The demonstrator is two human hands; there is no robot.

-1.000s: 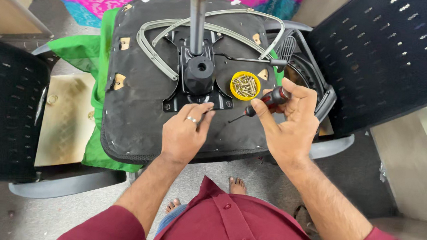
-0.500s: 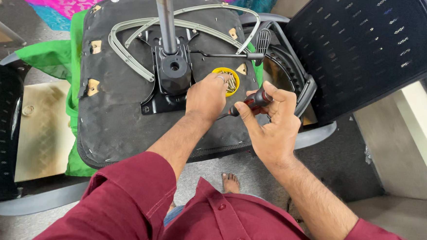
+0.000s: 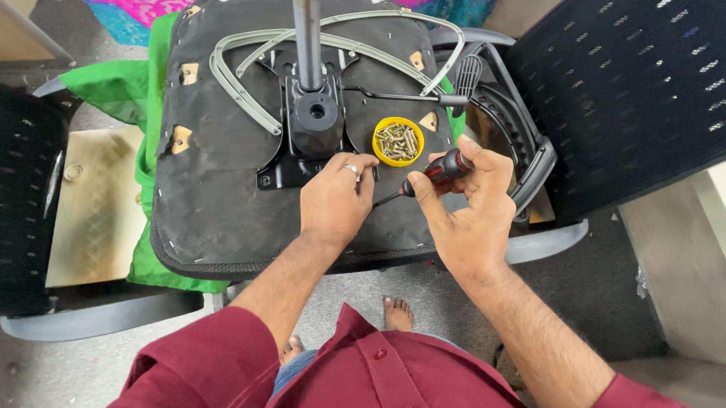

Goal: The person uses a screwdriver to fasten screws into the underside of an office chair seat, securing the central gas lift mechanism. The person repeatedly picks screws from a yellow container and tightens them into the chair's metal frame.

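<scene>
An upturned black office chair seat [image 3: 214, 196] lies in front of me, with a black metal mechanism plate [image 3: 313, 131] and a grey gas-lift column [image 3: 308, 35] standing up from it. My left hand [image 3: 336, 198], with a ring on one finger, rests fingertips down at the plate's front right corner. My right hand [image 3: 466, 205] grips a screwdriver with a red and black handle [image 3: 439, 171], its shaft angled down-left toward my left fingertips. A small yellow bowl of several screws [image 3: 398, 141] sits on the seat just behind both hands.
Grey curved armrest brackets [image 3: 246, 65] and a lever with a paddle handle [image 3: 467, 73] lie on the seat. A black mesh chair back [image 3: 634, 86] is at right, another dark chair [image 3: 7, 194] at left. Green cloth [image 3: 108, 91] lies under the seat. My bare feet [image 3: 394, 313] show below.
My left hand has drawn back from the yellow bowl to the plate's front right corner. The right hand still holds the screwdriver, tip now by the left fingers. The view has shifted.
</scene>
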